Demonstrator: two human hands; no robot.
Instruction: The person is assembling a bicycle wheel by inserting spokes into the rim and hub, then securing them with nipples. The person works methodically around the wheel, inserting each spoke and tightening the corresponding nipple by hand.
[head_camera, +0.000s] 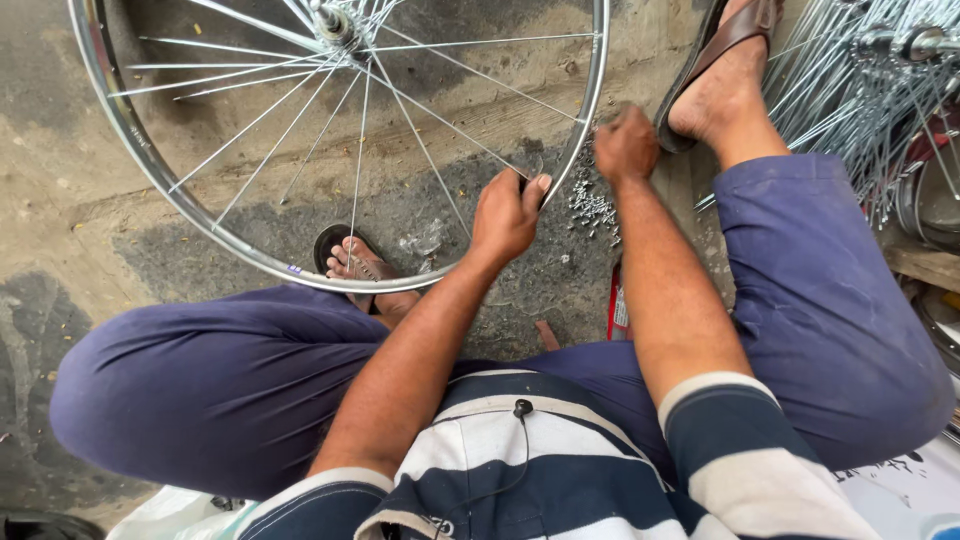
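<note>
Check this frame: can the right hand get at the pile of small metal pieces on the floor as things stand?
Probably yes. The right hand hovers closed just above the pile of small metal pieces, which lies outside the wheel rim, and nothing stands between them. The left hand is at the rim beside the pile, not over it.

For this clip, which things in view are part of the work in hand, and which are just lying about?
In use:
- silver spoked bicycle wheel rim, gripped at its lower edge by the left hand
- small metal spoke nipples heaped on the concrete, right hand just above them

Lying about:
- bundle of loose silver spokes
- red flat packet on the floor
</note>
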